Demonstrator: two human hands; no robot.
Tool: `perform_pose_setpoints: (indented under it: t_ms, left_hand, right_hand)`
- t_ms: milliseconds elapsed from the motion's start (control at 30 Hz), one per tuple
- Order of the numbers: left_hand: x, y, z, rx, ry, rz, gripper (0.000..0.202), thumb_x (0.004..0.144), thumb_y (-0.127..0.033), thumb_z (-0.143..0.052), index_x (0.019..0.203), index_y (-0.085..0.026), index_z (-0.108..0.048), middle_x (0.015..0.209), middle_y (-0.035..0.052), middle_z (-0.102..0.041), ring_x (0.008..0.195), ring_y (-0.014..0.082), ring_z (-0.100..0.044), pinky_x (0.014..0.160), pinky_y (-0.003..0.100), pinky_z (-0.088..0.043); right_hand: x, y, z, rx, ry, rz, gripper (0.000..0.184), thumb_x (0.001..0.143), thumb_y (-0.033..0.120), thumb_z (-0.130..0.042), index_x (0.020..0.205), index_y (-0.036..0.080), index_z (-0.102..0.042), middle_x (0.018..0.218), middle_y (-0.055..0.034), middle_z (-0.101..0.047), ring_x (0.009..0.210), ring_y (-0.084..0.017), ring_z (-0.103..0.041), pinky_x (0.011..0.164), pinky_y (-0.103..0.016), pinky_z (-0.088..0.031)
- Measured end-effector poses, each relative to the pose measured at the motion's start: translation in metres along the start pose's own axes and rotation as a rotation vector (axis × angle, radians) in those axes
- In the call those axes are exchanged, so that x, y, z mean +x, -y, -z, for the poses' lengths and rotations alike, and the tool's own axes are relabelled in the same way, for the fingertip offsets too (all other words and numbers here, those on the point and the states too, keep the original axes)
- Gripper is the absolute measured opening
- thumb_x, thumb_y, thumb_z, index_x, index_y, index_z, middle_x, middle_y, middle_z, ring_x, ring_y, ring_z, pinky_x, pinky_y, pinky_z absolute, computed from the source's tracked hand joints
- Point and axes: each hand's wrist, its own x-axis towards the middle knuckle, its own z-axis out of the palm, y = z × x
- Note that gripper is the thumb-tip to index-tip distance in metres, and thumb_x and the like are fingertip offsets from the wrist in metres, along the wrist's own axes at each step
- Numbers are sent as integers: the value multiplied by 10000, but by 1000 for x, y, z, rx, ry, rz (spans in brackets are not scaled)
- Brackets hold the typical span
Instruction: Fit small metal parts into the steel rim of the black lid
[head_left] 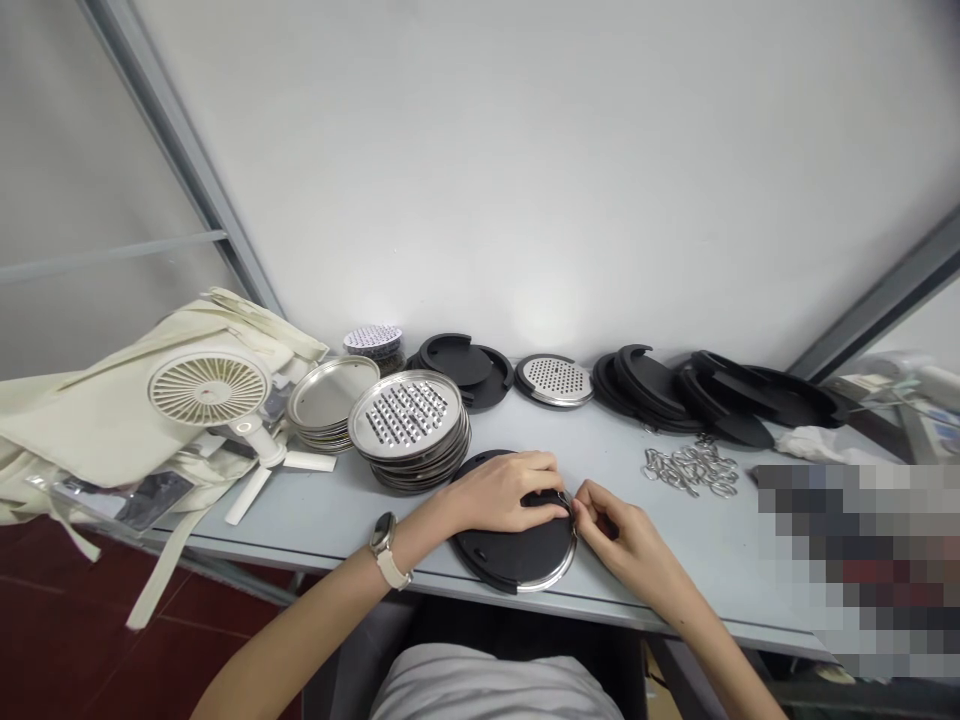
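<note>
A black round plastic holder (510, 555) with a shiny metal rim along its right side lies flat near the table's front edge. My left hand (517, 490), with a watch on the wrist, rests over it, thumb and fingers closing on its right part. At the holder's right edge, the fingertips of my right hand (607, 520) pinch a small metal wire loop, mostly hidden by the fingers. Left of the holder stands a stack of round metal grater plates (406, 415). A loose pile of metal wire loops (690, 467) lies to the right.
A stack of plain metal discs (333, 394), a white handheld fan (210, 390) and cream fabric (82, 420) are at left. Along the wall are black holders (472, 368), a grater in a holder (556, 380) and more black holders (652, 385). A blurred patch covers the right.
</note>
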Motion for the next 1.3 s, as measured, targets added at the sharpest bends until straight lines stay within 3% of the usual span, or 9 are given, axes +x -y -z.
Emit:
perform_pose_setpoints:
  t_ms: [333,733,1100,1300]
  left_hand:
    - [1,0,0,-12,-4,-38,124,897,-219,-532,971,-169,-619,949,67,-606,901,182,-581,828,279,-449]
    - [2,-3,-1,-76,-37,3,180,786,-154,-578,950,-171,-507,865,35,-581,815,161,-558,744,257,-462]
    - [2,0,-2,-38,-8,-70,281,837,-163,-535,1117,-159,-559,1038,79,-652,982,203,-568,893,298,-455]
    - [2,0,-2,-37,-15,-55,286,825,-157,-560,1111,-162,-577,1036,60,-669,950,197,-566,878,288,-458]
  right_hand:
    - [-2,-2,4,-2,-45,-13,326,956,406,-381,691,218,-386,612,57,-315,572,-122,-323,527,-235,-293]
    - [2,3,-1,-14,-15,9,340,972,431,-369,705,223,-388,585,66,-334,543,-124,-332,520,-235,-290]
    - [2,2,1,-64,27,23,323,981,394,-349,746,201,-459,608,47,-422,559,-129,-399,537,-238,-315]
    - [2,0,0,-24,34,-8,352,971,417,-357,685,212,-378,598,63,-325,548,-118,-336,517,-231,-267]
